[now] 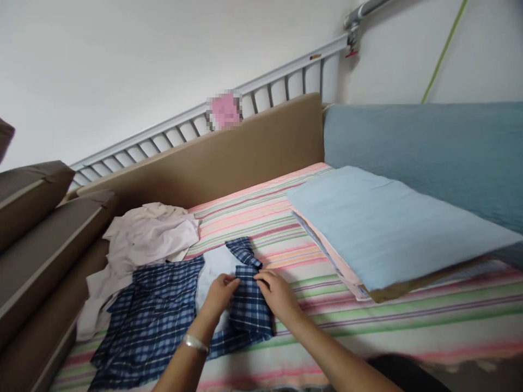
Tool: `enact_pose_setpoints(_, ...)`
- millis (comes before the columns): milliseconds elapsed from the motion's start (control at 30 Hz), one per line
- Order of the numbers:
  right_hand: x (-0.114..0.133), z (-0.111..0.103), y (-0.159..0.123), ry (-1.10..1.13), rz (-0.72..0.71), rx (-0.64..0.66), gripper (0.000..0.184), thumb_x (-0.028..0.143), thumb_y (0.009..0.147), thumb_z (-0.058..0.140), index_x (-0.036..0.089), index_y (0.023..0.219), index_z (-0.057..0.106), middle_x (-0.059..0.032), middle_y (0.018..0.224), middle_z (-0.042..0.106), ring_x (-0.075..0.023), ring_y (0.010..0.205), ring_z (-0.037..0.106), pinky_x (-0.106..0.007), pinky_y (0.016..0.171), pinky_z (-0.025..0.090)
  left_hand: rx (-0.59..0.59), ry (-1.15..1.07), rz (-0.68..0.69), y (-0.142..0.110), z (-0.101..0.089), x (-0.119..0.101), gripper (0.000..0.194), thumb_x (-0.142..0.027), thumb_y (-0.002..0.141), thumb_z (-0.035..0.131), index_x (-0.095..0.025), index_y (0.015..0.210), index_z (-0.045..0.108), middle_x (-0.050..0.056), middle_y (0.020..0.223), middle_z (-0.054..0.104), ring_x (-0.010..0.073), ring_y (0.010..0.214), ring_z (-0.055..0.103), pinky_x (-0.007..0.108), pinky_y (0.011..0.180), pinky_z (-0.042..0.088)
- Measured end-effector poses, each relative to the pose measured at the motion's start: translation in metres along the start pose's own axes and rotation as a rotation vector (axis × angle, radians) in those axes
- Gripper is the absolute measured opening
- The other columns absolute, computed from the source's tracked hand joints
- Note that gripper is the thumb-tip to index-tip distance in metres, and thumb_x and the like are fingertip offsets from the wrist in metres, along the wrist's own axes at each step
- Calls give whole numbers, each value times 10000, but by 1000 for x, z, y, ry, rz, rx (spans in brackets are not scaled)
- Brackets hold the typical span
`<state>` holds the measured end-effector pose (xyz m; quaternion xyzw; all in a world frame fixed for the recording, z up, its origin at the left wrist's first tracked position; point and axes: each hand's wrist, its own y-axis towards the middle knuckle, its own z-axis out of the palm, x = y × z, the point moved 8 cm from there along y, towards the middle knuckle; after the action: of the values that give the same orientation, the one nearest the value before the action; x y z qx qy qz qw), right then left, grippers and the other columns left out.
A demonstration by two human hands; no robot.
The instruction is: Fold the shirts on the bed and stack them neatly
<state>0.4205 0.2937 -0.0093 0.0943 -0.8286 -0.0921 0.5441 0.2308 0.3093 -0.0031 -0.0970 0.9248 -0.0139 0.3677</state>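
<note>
A blue plaid shirt (159, 310) lies spread on the striped bed sheet (368, 326), its pale lining showing in the middle. My left hand (218, 296), with a silver bracelet on the wrist, pinches the inner edge of the shirt's folded right panel. My right hand (278, 294) grips the same plaid panel at its outer edge, fingers curled on the cloth. Both hands are close together over the shirt's right side.
A crumpled beige garment (143, 239) lies behind the shirt. A folded light blue sheet on a stack (388, 228) fills the right. Brown cushions (36, 218) line the left, a brown backboard (229, 158) and white railing (286, 81) run behind.
</note>
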Motion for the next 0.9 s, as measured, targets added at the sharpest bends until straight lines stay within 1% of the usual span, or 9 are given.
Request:
enact_pose_setpoints(133,-12,-13,6,15,88,-128,184,184,798,459,192,917,599,-40,878,647,-177,778,609,-326,754,486,0,6,-47,-17,11,7,121,-259,676,620,-157,633,570,-33,506,528,116,512,502,229,516,353)
enact_pose_setpoints(200,-16,-14,9,-22,84,-165,313,137,778,446,177,1066,561,-60,958,635,-176,814,607,-323,766,490,-22,11,-59,-23,10,14,126,-219,697,590,-170,597,531,-42,498,494,113,514,480,231,524,328)
enact_pose_setpoints(267,-12,-10,13,-91,10,-170,482,76,755,416,174,1221,490,-88,1105,595,-184,952,583,-325,830,478,-39,12,-67,-30,10,22,130,-195,715,568,-180,599,511,-48,496,474,116,519,472,234,539,323)
enact_pose_setpoints(333,-5,-4,19,-166,-80,-146,577,33,736,397,199,1286,458,-85,1219,544,-184,1084,526,-322,903,446,-45,8,-70,-37,12,28,114,-175,727,552,-186,623,505,-48,506,480,122,538,486,234,564,332)
enact_pose_setpoints(400,4,4,27,-234,-129,-103,565,12,728,397,218,1238,525,-65,1201,565,-179,1105,512,-307,932,422,-46,4,-73,-44,15,32,92,-169,747,530,-190,660,508,-41,522,499,129,561,507,235,589,343)
enact_pose_setpoints(500,16,12,38,-353,-116,-64,390,62,778,430,217,1061,650,-53,1009,650,-179,964,571,-289,858,439,-51,4,-86,-48,20,37,74,-182,771,509,-192,698,516,-21,561,538,142,599,535,242,618,350)
enact_pose_setpoints(600,33,20,39,-462,-134,-70,263,242,876,439,197,958,685,-70,944,675,-197,913,580,-314,833,430,-53,1,-101,-46,22,39,63,-187,769,511,-191,707,527,8,632,582,158,662,557,254,653,355)
enact_pose_setpoints(733,47,51,22,-571,-229,60,313,345,899,422,223,1059,661,-80,1191,618,-257,1146,498,-433,978,335,-42,-30,-104,-47,23,40,57,-169,764,494,-184,753,547,41,718,626,178,732,579,272,691,369)
enact_pose_setpoints(900,41,75,3,-623,-225,174,395,337,890,426,217,1247,546,-87,1367,472,-269,1317,329,-514,1068,201,-6,-94,-93,-64,14,34,210,-142,759,480,-165,954,556,30,689,640,176,701,599,267,678,410)
